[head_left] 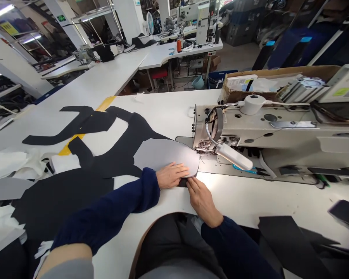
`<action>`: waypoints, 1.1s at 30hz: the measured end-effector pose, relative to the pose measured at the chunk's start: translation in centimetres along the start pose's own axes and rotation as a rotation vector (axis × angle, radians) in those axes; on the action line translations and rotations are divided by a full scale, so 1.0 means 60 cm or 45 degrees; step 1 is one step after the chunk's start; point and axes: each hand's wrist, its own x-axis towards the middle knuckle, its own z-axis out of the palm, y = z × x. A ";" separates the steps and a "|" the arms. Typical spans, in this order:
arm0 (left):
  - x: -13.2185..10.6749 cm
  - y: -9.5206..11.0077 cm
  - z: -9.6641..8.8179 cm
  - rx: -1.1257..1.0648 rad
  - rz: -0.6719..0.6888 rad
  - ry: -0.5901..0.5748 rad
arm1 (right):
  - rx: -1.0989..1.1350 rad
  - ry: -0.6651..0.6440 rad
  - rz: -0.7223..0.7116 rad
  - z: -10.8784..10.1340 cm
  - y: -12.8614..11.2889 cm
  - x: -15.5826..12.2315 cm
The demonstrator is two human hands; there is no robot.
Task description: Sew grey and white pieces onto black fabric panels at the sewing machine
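A light-grey fabric piece (159,152) with a rounded right end lies over black fabric beside the sewing machine (235,128). My left hand (172,175) rests flat on its near part, fingers stretched to the right. With fingers close together, my right hand (203,199) grips the near edge of the layered pieces, where a bit of black fabric (184,182) shows between the hands. The grey piece's right tip reaches the needle area of the machine. Large black fabric pieces (122,149) spread out to the left.
A white lamp (235,156) on a bendable neck hangs before the machine head. Blue-handled scissors or snips (246,169) lie under the arm. Behind stands a cardboard box (229,87). Black pieces (291,240) lie at lower right, white scraps (31,162) at left. Yellow tape (106,103) crosses the table.
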 end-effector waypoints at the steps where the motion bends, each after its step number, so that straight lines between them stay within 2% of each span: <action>1: 0.003 0.004 0.000 0.010 -0.021 -0.007 | -0.010 -0.021 -0.012 0.003 0.000 -0.001; 5: 0.023 0.019 -0.003 0.082 -0.106 -0.028 | -0.056 -0.127 -0.006 0.007 0.009 0.000; 11: 0.053 0.016 -0.002 0.124 -0.220 0.026 | -0.098 -0.119 -0.035 0.010 0.042 0.017; 20: 0.101 0.003 0.002 0.192 -0.349 0.079 | -0.137 0.054 -0.111 0.022 0.101 0.046; 24: 0.116 -0.006 0.002 0.224 -0.406 0.082 | -0.115 0.031 -0.082 0.031 0.124 0.054; 28: 0.104 -0.029 -0.004 0.233 -0.208 0.086 | -0.054 -0.034 -0.072 0.038 0.135 0.057; 30: 0.094 -0.039 -0.006 0.220 -0.111 0.045 | -0.003 0.000 -0.064 0.037 0.135 0.055; 33: 0.086 -0.044 -0.005 0.235 -0.076 0.018 | 0.059 0.072 -0.041 0.025 0.131 0.044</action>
